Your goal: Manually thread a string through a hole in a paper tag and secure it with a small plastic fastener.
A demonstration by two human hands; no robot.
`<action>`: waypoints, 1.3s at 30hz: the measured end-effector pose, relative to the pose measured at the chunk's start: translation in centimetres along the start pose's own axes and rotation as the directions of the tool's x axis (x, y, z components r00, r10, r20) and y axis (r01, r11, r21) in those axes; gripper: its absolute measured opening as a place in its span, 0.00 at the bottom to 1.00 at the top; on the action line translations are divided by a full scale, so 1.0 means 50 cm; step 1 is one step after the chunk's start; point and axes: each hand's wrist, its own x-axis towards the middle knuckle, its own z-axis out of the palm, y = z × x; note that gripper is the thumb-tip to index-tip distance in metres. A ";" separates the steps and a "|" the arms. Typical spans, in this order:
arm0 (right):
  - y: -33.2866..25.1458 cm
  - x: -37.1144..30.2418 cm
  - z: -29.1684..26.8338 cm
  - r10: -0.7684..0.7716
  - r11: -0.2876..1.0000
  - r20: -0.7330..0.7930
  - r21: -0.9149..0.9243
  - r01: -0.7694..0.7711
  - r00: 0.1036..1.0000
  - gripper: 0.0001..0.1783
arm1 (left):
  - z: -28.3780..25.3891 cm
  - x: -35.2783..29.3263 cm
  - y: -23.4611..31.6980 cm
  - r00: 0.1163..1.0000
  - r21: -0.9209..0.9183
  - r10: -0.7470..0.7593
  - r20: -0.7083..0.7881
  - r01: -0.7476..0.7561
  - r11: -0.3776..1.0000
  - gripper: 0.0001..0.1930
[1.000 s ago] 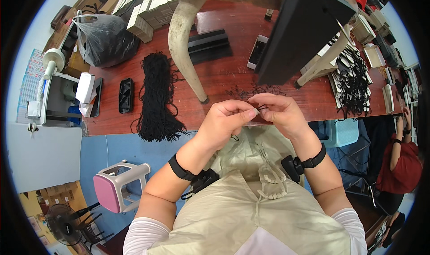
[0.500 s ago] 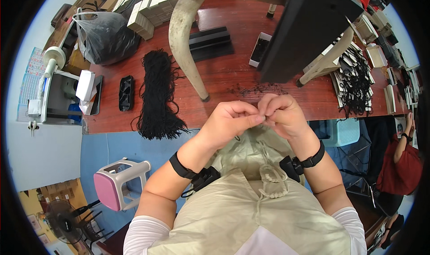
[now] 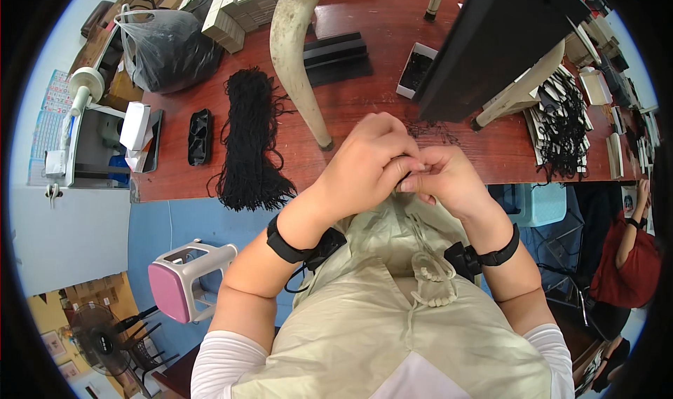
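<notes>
Head view: left hand [image 3: 368, 162] and right hand [image 3: 442, 178] pressed together just above the near edge of the reddish-brown wooden table [image 3: 364, 111], fingertips meeting, both pinched shut on something too small to make out. A few thin black loose cords [image 3: 429, 130] on the table just beyond the knuckles. Black strap bands on both wrists. Further left on the table, a long bundle of black cords [image 3: 250, 143], beside it a small black plastic tray [image 3: 200, 137]. Pink and grey plastic stool [image 3: 186, 281] on the blue floor below, lower left.
</notes>
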 end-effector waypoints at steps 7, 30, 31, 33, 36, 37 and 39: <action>0.015 0.003 -0.018 -0.122 0.986 -0.131 0.098 0.135 0.984 0.04 | 0.031 -0.060 -0.002 0.803 -0.494 -0.592 0.076 0.546 0.677 0.07; 0.014 0.004 -0.012 -0.155 0.921 -0.142 0.336 0.195 0.978 0.07 | 0.034 -0.058 0.034 0.910 -0.207 -0.378 -0.168 0.342 0.916 0.08; 0.011 0.002 -0.010 -0.165 0.920 -0.124 0.338 0.198 0.978 0.08 | 0.036 -0.062 0.030 0.910 -0.205 -0.378 -0.170 0.342 0.917 0.08; 0.010 0.003 -0.009 -0.164 0.927 -0.118 0.320 0.194 0.979 0.08 | 0.043 -0.075 0.013 0.855 -0.396 -0.516 -0.042 0.460 0.795 0.07; 0.012 0.004 -0.010 -0.181 0.934 -0.109 0.291 0.205 0.977 0.08 | 0.047 -0.082 0.002 0.831 -0.445 -0.556 -0.005 0.496 0.746 0.05; 0.013 0.004 -0.011 -0.198 0.934 -0.104 0.281 0.220 0.975 0.08 | 0.045 -0.079 0.004 0.831 -0.445 -0.556 -0.005 0.496 0.746 0.05; 0.010 0.002 -0.006 -0.226 0.930 -0.132 0.265 0.254 0.965 0.08 | 0.041 -0.070 0.012 0.768 -0.467 -0.639 0.037 0.579 0.668 0.03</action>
